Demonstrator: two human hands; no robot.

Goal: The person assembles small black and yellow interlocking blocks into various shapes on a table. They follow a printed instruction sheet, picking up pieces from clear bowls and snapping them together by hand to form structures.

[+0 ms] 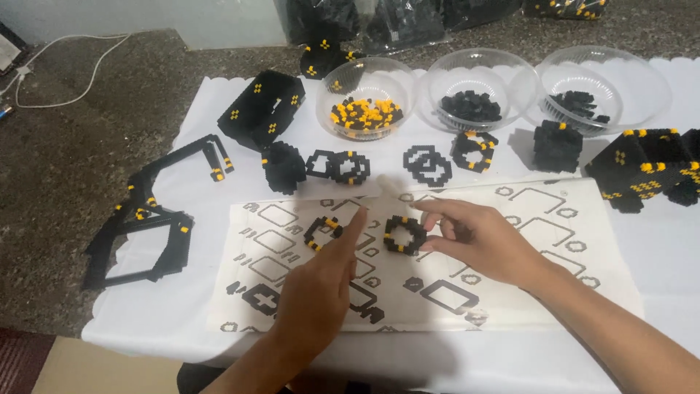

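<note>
My right hand point(485, 244) pinches a small black-and-yellow brick ring point(405, 235) that lies on a printed instruction sheet point(554, 226). My left hand point(321, 292) hovers over the sheet with its index finger stretched out, the tip close to a second black-and-yellow ring point(322, 232); it holds nothing. Both rings are octagon-shaped and made of tiny bricks.
Three clear plastic bowls sit at the back: one of yellow and black bricks point(364, 98), two of black bricks point(474, 91) point(583, 91). Built black pieces lie around: a box point(262, 108), frames point(146, 233) at left, small rings point(339, 166), a block point(642, 168) at right. White cloth point(656, 248) covers the table.
</note>
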